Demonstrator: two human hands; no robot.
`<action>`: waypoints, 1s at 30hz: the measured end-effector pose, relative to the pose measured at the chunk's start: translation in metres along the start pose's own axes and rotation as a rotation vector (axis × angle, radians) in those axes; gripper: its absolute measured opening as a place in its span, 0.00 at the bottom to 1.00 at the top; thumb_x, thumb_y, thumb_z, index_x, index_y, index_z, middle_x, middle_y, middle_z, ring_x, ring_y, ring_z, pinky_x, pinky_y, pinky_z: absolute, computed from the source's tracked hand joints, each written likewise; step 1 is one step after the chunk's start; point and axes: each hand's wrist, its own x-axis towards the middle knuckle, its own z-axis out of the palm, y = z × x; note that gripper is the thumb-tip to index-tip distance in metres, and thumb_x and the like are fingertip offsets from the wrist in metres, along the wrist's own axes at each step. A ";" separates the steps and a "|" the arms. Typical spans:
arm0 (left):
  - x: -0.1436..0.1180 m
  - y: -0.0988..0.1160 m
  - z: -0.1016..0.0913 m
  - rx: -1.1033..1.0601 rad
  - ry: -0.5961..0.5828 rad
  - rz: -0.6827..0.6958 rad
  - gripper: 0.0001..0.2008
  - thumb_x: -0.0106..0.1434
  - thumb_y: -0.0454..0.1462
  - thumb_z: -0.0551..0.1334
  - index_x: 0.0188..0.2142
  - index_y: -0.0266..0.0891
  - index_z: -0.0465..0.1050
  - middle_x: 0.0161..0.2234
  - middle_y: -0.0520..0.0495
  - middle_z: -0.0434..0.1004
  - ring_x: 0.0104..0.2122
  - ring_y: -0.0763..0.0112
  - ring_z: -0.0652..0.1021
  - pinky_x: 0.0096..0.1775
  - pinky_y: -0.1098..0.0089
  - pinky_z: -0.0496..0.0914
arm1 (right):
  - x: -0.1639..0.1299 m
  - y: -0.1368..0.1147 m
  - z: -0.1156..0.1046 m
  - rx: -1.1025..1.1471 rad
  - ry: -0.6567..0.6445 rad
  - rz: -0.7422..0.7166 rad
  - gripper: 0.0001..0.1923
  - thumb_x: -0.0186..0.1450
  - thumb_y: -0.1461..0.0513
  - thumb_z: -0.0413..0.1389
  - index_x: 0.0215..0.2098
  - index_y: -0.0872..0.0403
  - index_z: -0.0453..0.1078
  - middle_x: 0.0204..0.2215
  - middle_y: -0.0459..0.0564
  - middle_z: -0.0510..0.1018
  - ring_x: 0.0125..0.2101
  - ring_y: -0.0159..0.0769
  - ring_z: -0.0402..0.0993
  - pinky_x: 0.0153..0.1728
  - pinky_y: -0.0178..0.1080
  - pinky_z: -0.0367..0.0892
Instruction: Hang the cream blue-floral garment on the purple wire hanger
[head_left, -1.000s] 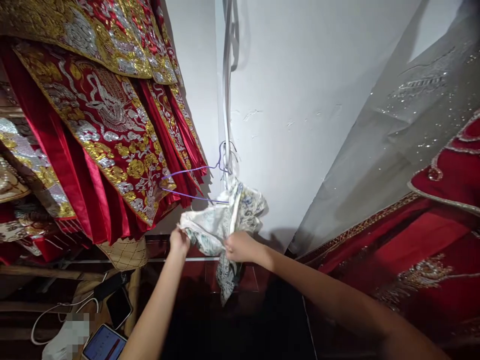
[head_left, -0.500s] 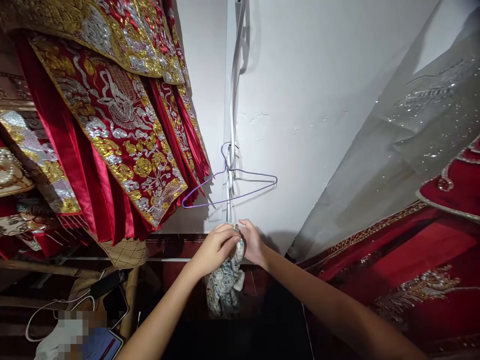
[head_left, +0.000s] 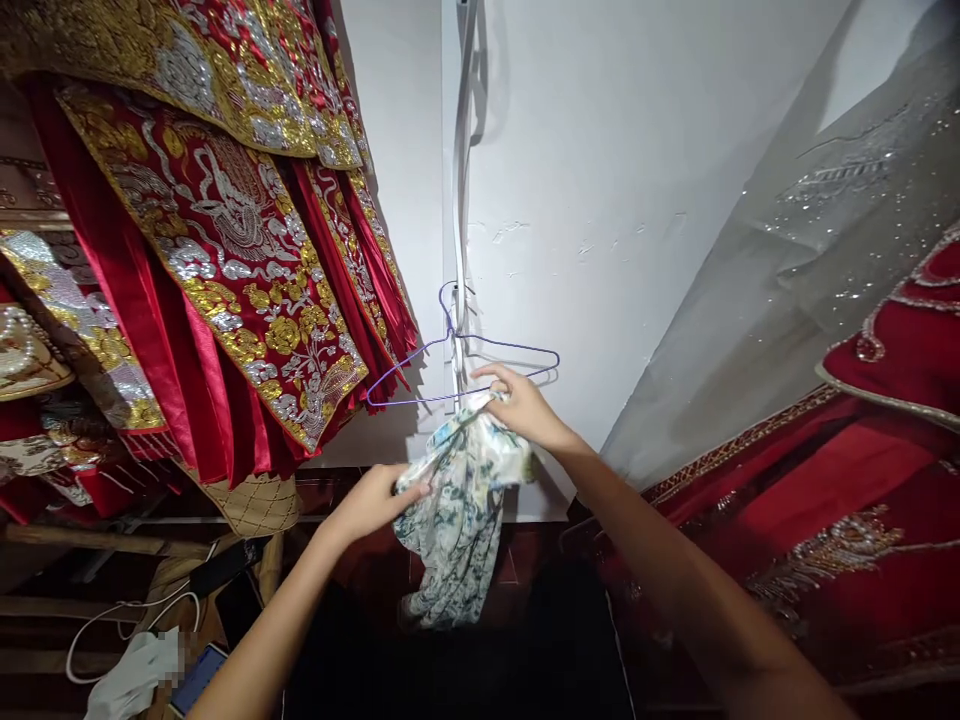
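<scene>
Fingers of the right hand [head_left: 525,405] are closed on the upper edge of a white cloth garment with blue-green flower print [head_left: 459,505], and they lift it up to the bottom bar of a thin purple wire hanger [head_left: 469,365]. The left hand [head_left: 371,503] grips the lower left side of the same garment, with the thumb on top of the fabric. The garment hangs between the two hands, and its loose end falls down over the dark floor. The hanger hangs on a white cable strip [head_left: 461,200] that runs down the white wall [head_left: 622,180]. To the left, well apart from the hands, hang red satin robes with gold and silver embroidery [head_left: 225,250]. To the right lies another red embroidered cloth [head_left: 862,500] beside a grey sparkling fabric [head_left: 825,230]. At the lower left, a white cable [head_left: 112,625] lies near a phone. No writing can be read anywhere.
</scene>
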 end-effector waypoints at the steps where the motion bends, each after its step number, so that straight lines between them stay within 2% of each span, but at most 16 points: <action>1: -0.002 -0.001 -0.007 0.045 0.034 -0.011 0.24 0.68 0.53 0.53 0.32 0.35 0.73 0.26 0.52 0.71 0.27 0.70 0.69 0.32 0.73 0.63 | 0.004 0.012 0.002 -0.019 0.049 0.014 0.26 0.58 0.65 0.55 0.56 0.50 0.69 0.53 0.52 0.76 0.47 0.43 0.74 0.48 0.42 0.68; 3: -0.004 0.001 -0.019 0.125 0.047 -0.013 0.25 0.68 0.54 0.51 0.30 0.36 0.72 0.24 0.52 0.70 0.26 0.70 0.69 0.31 0.73 0.62 | 0.008 0.036 0.012 -0.039 0.051 0.050 0.28 0.60 0.64 0.53 0.59 0.49 0.67 0.58 0.52 0.72 0.52 0.44 0.71 0.52 0.43 0.65; 5: -0.005 0.002 -0.027 0.229 0.013 -0.019 0.26 0.69 0.55 0.49 0.29 0.37 0.72 0.25 0.50 0.72 0.28 0.67 0.72 0.33 0.71 0.63 | 0.007 0.054 0.021 -0.050 0.003 0.086 0.22 0.61 0.63 0.52 0.54 0.50 0.72 0.54 0.52 0.76 0.52 0.45 0.72 0.52 0.42 0.65; 7: -0.006 -0.001 -0.028 0.394 -0.035 -0.114 0.27 0.69 0.54 0.48 0.27 0.37 0.72 0.27 0.45 0.76 0.30 0.61 0.75 0.38 0.65 0.66 | 0.001 0.064 0.025 -0.055 -0.024 0.103 0.17 0.61 0.63 0.51 0.45 0.51 0.75 0.44 0.51 0.81 0.44 0.44 0.75 0.45 0.41 0.67; 10: -0.005 -0.012 -0.029 0.625 -0.106 -0.352 0.24 0.68 0.50 0.51 0.26 0.37 0.73 0.31 0.36 0.79 0.35 0.50 0.79 0.44 0.53 0.66 | -0.011 0.068 0.020 -0.067 -0.047 0.109 0.12 0.58 0.64 0.51 0.35 0.52 0.76 0.30 0.47 0.80 0.32 0.40 0.73 0.33 0.35 0.65; 12: -0.002 -0.019 -0.034 0.664 -0.060 -0.399 0.17 0.66 0.45 0.54 0.30 0.37 0.74 0.35 0.33 0.80 0.38 0.49 0.79 0.45 0.52 0.67 | -0.019 0.066 0.012 -0.068 -0.050 0.115 0.10 0.56 0.65 0.51 0.31 0.53 0.74 0.26 0.45 0.78 0.27 0.37 0.70 0.28 0.33 0.61; 15: 0.008 -0.023 -0.050 0.598 0.185 -0.236 0.09 0.65 0.36 0.53 0.35 0.38 0.71 0.40 0.35 0.78 0.41 0.55 0.79 0.44 0.59 0.70 | -0.023 0.062 0.001 -0.043 -0.044 0.106 0.08 0.56 0.64 0.50 0.29 0.53 0.72 0.24 0.44 0.74 0.25 0.34 0.66 0.26 0.33 0.57; 17: 0.019 -0.024 -0.062 0.514 0.344 -0.095 0.08 0.65 0.34 0.51 0.34 0.38 0.68 0.41 0.37 0.76 0.41 0.57 0.77 0.45 0.60 0.70 | -0.022 0.060 -0.001 0.009 -0.051 0.096 0.07 0.58 0.63 0.50 0.27 0.54 0.70 0.24 0.44 0.73 0.26 0.34 0.66 0.27 0.33 0.57; 19: 0.033 -0.023 -0.072 0.415 0.423 0.003 0.07 0.65 0.34 0.51 0.34 0.39 0.66 0.39 0.40 0.75 0.40 0.59 0.77 0.44 0.60 0.71 | -0.020 0.056 0.001 0.074 -0.071 0.094 0.07 0.59 0.62 0.50 0.26 0.54 0.68 0.24 0.44 0.72 0.26 0.34 0.65 0.27 0.33 0.58; 21: 0.047 -0.020 -0.079 0.306 0.426 0.079 0.07 0.65 0.33 0.51 0.40 0.40 0.66 0.39 0.44 0.76 0.40 0.61 0.77 0.45 0.61 0.71 | -0.019 0.052 0.008 0.117 -0.099 0.102 0.08 0.60 0.61 0.50 0.27 0.55 0.69 0.25 0.45 0.73 0.27 0.34 0.66 0.28 0.34 0.59; 23: 0.063 -0.015 -0.082 0.238 0.411 0.171 0.14 0.64 0.30 0.51 0.48 0.40 0.65 0.45 0.45 0.76 0.45 0.63 0.77 0.49 0.62 0.70 | -0.021 0.046 0.015 0.127 -0.132 0.107 0.09 0.60 0.62 0.50 0.30 0.55 0.72 0.27 0.46 0.75 0.29 0.35 0.69 0.30 0.34 0.61; 27: 0.086 -0.011 -0.086 0.256 0.407 0.281 0.24 0.63 0.27 0.49 0.58 0.40 0.61 0.52 0.41 0.74 0.54 0.61 0.73 0.55 0.60 0.67 | -0.025 0.037 0.014 0.055 -0.190 0.048 0.16 0.59 0.65 0.49 0.40 0.53 0.76 0.37 0.49 0.80 0.38 0.40 0.74 0.39 0.38 0.66; 28: 0.089 -0.012 -0.088 0.272 0.406 0.280 0.24 0.64 0.27 0.49 0.59 0.39 0.62 0.52 0.40 0.75 0.54 0.60 0.74 0.55 0.59 0.67 | -0.026 0.035 0.009 0.019 -0.162 0.036 0.19 0.59 0.65 0.49 0.45 0.52 0.76 0.40 0.49 0.81 0.39 0.40 0.75 0.41 0.38 0.66; 30: 0.092 -0.016 -0.092 0.295 0.415 0.272 0.22 0.65 0.29 0.50 0.58 0.38 0.64 0.51 0.40 0.76 0.53 0.59 0.75 0.54 0.59 0.68 | -0.029 0.035 -0.005 -0.063 -0.007 0.057 0.28 0.58 0.65 0.51 0.57 0.49 0.70 0.39 0.49 0.81 0.35 0.40 0.75 0.39 0.39 0.68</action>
